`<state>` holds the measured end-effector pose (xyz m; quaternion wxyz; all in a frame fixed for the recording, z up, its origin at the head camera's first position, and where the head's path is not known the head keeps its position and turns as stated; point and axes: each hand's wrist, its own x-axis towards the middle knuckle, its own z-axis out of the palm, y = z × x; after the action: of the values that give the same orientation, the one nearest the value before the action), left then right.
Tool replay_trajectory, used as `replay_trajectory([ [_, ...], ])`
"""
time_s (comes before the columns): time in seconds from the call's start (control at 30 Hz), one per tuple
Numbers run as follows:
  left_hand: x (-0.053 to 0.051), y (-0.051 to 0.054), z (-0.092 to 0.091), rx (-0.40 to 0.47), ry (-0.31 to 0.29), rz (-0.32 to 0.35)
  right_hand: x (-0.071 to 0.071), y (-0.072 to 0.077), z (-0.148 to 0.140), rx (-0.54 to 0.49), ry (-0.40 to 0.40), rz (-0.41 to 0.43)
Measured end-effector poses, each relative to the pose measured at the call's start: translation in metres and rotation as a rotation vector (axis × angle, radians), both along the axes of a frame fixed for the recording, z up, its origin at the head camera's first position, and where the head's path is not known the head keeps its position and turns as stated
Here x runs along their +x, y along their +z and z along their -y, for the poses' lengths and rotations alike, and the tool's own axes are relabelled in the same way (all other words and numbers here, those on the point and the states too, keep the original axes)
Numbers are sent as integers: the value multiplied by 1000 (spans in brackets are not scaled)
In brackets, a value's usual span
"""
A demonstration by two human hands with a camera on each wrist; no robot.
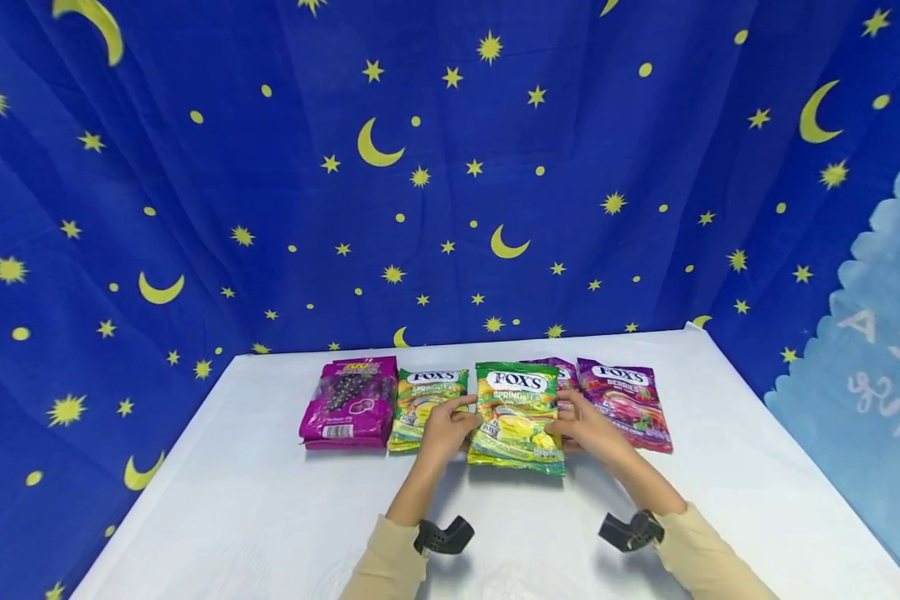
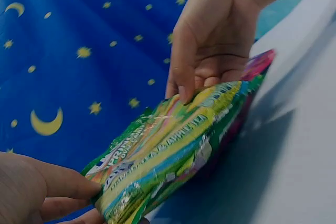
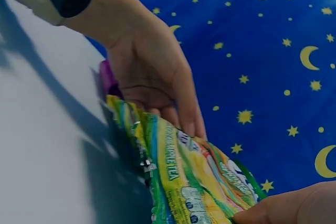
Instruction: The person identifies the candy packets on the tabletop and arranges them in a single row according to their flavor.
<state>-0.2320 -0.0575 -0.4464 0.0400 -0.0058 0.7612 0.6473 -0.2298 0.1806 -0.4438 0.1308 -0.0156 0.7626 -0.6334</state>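
A green and yellow Fox's Spring Tea candy bag (image 1: 516, 421) is held up off the white table between both hands. My left hand (image 1: 447, 429) pinches its left edge, thumb in front and fingers behind. On the opposite edge, my right hand (image 1: 587, 427) grips it the same way. The left wrist view shows the candy bag (image 2: 173, 145) tilted, with the left hand (image 2: 42, 192) at its near corner. In the right wrist view the right hand (image 3: 152, 72) bends over the bag's far edge.
Another Spring Tea bag (image 1: 420, 392) lies just left of the held one. Beside it is a purple grape candy bag (image 1: 352, 400). Right of the held bag are a Fox's Berries bag (image 1: 626, 400) and a partly hidden purple bag (image 1: 562, 368). A blue star-patterned curtain (image 1: 450, 200) hangs behind the table.
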Motion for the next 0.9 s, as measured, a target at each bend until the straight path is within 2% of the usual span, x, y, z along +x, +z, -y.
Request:
replay_trajectory([
  [0.23, -15, -2, 9, -41, 83, -6, -24, -3, 17, -78, 28, -5],
  [0.53, -27, -7, 18, -65, 162, -33, -52, -10, 38, -22, -9, 21],
  [0.7, -31, -11, 19, -138, 174, -39, -59, -11, 47, 52, -11, 35],
  [0.9, -33, -9, 14, -224, 159, -70, -61, -7, 49, 132, -38, 24],
])
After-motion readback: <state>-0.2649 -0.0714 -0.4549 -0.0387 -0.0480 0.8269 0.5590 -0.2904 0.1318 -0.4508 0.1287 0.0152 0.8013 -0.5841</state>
